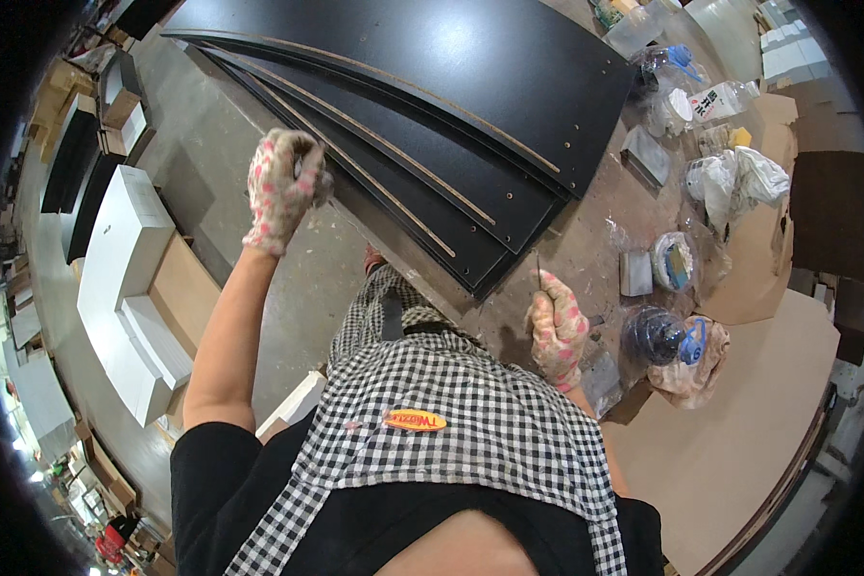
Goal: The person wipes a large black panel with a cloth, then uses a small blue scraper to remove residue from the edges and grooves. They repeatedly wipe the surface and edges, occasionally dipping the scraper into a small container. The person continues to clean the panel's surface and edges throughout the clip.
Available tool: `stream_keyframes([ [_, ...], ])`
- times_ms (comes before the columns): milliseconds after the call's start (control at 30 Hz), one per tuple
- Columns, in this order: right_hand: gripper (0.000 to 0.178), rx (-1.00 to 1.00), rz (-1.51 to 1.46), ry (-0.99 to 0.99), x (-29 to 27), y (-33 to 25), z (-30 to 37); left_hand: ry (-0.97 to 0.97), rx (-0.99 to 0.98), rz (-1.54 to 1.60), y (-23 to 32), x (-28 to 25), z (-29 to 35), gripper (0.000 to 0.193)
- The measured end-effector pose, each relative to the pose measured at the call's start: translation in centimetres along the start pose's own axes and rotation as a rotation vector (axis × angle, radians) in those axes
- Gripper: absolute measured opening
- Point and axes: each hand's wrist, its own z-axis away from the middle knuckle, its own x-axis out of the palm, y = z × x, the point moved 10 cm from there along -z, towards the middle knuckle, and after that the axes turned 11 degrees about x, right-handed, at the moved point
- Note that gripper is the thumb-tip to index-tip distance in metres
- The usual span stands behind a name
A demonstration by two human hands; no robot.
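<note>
Head: black panels [451, 106] between left hand [278, 187], clutching wad [324, 186], and right hand [558, 328], grip unclear.

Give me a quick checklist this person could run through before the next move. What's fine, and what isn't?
1. Both hands covered: ok. Pink-dotted gloves are on both.
2. Left grip secure: cannot tell. Its fingers are curled beside the panels' edge, with something greyish by them that is unclear.
3. Right grip secure: cannot tell. A thin thing seems to stick up from the fingers, too small to identify.
4. Black panels squared up: not ok. They lie fanned out, edges offset.
5. Blue-handled bottle away from the panels: ok. It is to their right, not touching.
</note>
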Motion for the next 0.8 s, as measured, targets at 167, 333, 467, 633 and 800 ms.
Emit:
stream_keyframes([
  [167,0.019,0.167,-0.171,-0.077,2.5,2.7,-0.2,-0.248,0.546,0.044,6.7,4.7,5.4,0.035],
  [333,0.016,0.093,-0.144,-0.144,4.0,2.1,0.3,-0.316,0.567,-0.042,9.0,7.4,5.3,0.036],
  [467,0.016,-0.043,-0.114,-0.145,4.2,1.5,0.5,-0.382,0.591,-0.050,9.0,7.6,4.9,0.033],
  [633,0.024,-0.372,0.175,-0.116,4.7,-0.3,1.1,-0.408,0.532,-0.058,8.9,7.9,5.1,0.034],
  [800,0.026,-0.359,0.299,-0.194,5.0,-0.1,1.3,-0.462,0.532,-0.083,9.6,8.6,4.1,0.032],
])
